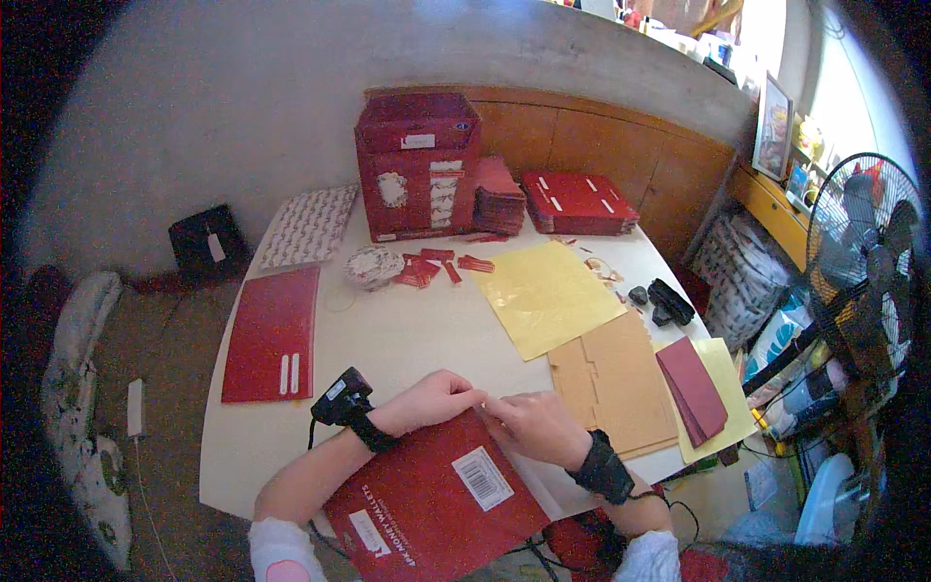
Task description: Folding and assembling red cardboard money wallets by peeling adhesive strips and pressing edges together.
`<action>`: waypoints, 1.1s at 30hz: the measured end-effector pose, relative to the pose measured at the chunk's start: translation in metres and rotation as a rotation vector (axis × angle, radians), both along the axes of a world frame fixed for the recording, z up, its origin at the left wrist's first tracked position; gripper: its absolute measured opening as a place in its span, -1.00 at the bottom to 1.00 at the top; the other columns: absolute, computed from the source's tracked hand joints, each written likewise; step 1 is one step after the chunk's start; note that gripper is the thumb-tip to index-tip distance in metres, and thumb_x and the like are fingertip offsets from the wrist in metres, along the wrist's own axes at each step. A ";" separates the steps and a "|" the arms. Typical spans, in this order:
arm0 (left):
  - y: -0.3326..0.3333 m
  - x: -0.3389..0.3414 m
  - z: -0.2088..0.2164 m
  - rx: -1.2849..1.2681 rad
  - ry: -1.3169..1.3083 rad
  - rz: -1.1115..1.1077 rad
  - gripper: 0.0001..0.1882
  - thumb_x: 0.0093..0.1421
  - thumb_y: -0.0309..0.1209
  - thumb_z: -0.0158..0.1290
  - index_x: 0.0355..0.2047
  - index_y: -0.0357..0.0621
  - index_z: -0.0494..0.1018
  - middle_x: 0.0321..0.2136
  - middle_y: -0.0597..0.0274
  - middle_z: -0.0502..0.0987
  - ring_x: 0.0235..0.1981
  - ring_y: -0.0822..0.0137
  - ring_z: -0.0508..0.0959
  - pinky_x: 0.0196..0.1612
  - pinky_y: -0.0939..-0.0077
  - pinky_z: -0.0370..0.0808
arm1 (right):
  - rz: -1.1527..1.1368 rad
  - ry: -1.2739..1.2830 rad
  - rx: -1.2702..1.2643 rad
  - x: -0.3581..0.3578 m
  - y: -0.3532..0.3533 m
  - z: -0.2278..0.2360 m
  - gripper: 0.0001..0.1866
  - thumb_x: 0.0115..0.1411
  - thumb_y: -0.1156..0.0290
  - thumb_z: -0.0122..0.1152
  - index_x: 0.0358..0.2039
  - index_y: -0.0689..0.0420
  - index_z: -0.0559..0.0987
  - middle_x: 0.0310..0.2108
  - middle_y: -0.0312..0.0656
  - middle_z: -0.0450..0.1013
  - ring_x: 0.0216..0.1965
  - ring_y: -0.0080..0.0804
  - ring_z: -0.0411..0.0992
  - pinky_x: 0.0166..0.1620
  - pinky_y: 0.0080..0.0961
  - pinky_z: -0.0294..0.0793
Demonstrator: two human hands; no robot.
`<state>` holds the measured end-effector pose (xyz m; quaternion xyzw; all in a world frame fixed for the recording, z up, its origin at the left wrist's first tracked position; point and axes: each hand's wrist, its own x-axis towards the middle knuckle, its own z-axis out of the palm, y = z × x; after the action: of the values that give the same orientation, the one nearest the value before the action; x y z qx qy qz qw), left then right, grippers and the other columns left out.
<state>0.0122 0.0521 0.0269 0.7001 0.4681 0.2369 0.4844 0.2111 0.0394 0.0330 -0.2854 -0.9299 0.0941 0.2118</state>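
A flat red printed package (436, 495) with a white barcode label lies tilted at the table's near edge, in front of me. My left hand (433, 403) is closed at its far edge, thumb and fingers pinched together. Against those fingertips press the fingers of my right hand (543, 427), also closed at the package's upper corner. Whatever small part sits between the fingertips is hidden. A pale strip runs along the package's right edge. Each wrist wears a black band, the left one with a small black device (343, 396).
A tall red box (419, 175) stands at the back, beside stacked red packs (582, 202). A red folder (272, 335), a white tape ball (373, 267), small red pieces (427, 267), yellow sheet (548, 296), brown cardboard (621, 388) and maroon card (691, 391) lie around. A fan (863, 252) stands right.
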 end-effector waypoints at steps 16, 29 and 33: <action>0.008 -0.012 0.012 -0.090 -0.090 0.179 -0.68 0.20 -0.29 -0.05 -0.42 -0.37 0.51 -0.54 0.33 0.51 -0.54 0.57 0.41 -0.45 0.61 0.37 | 0.040 0.318 -1.007 0.011 0.011 -0.013 -0.59 0.29 0.13 -0.17 -0.17 0.25 0.43 -0.30 -0.20 0.46 -0.24 -0.44 0.39 -0.16 -0.46 0.38; 0.010 -0.012 0.005 -0.160 -0.173 0.159 -0.68 0.23 -0.30 -0.09 -0.45 -0.33 0.48 -0.53 0.29 0.52 -0.54 0.54 0.45 -0.44 0.59 0.40 | -0.026 0.343 -1.108 0.005 0.001 -0.005 -0.67 0.32 0.20 -0.18 -0.27 0.21 0.42 -0.41 -0.39 0.36 -0.33 -0.69 0.28 -0.25 -0.67 0.32; 0.011 -0.012 0.005 -0.175 -0.159 0.157 -0.67 0.21 -0.24 -0.04 -0.47 -0.30 0.50 -0.57 0.30 0.51 -0.55 0.55 0.43 -0.47 0.61 0.37 | -0.026 0.329 -1.080 0.007 0.003 -0.008 -0.67 0.30 0.19 -0.16 -0.23 0.23 0.42 -0.37 -0.32 0.39 -0.30 -0.61 0.32 -0.23 -0.60 0.34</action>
<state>0.0005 0.0635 0.0320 0.5955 0.5003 0.2872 0.5591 0.2180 0.0424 0.0253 -0.3462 -0.7009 0.5974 0.1790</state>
